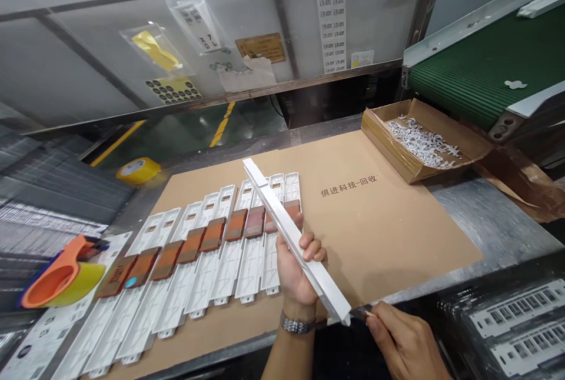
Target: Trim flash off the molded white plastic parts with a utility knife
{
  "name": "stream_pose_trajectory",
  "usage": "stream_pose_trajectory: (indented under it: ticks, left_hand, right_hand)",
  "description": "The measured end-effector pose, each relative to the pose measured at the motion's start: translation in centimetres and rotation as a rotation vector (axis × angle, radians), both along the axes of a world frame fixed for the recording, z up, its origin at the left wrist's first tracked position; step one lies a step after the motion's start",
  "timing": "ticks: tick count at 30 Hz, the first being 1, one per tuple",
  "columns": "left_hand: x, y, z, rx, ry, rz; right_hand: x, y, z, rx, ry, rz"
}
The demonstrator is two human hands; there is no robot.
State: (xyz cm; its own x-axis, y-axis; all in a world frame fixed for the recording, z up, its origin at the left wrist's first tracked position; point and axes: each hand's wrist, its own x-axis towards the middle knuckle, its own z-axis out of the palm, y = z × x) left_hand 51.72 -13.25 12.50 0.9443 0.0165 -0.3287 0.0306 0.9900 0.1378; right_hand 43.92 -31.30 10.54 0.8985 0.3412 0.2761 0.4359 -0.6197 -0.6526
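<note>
A long white plastic strip (282, 215) is held at a slant in my left hand (293, 280), its fingers wrapped over the middle. The wrist wears a metal watch band. My right hand (404, 339) is closed on a small dark tool (359, 312), whose tip is at the strip's lower end; the fist hides most of it, so its kind is unclear. Behind the strip lies a row of similar white plastic parts (220, 274), ribbed side up, on a cardboard sheet (348, 221). Reddish-brown blocks (214, 234) rest across these parts.
An open cardboard box (392, 153) of small white scraps stands at the back right, beside a green conveyor belt (468, 80). Yellow tape (139, 171) and an orange tape dispenser (53, 286) are at the left. Flat white slotted parts (525, 309) lie at lower right.
</note>
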Motion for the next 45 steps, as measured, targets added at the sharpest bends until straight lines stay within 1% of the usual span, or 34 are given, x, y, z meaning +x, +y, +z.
stream_pose_trajectory:
  ticks: [12,18,27,31,38,42,45]
  left_hand:
    - [0.1,-0.2,0.2,0.014,0.034,0.000]
    - [0.2,-0.4,0.4,0.027,0.055,0.005]
    - [0.1,-0.5,-0.1,0.029,0.027,-0.031]
    - [0.1,-0.6,-0.1,0.014,0.022,-0.047]
    - [0.3,-0.9,0.0,0.025,0.034,-0.064]
    - [0.8,-0.8,-0.3,0.063,0.043,-0.042]
    - [0.9,-0.6,-0.4,0.105,0.029,-0.027]
  right_hand:
    - [-0.1,-0.3,0.0,0.009,0.022,0.000]
    - [-0.2,-0.5,-0.5,-0.029,0.061,0.020]
    - [-0.5,-0.8,-1.1,-0.032,0.084,0.062]
    - [-0.6,-0.8,-0.9,-0.002,0.130,0.080]
    - [-0.8,-0.7,-0.9,0.016,0.133,0.047]
    - [-0.9,-0.3,-0.6,0.008,0.120,0.096]
    - [-0.7,-0.4,0.0,0.077,0.152,0.122]
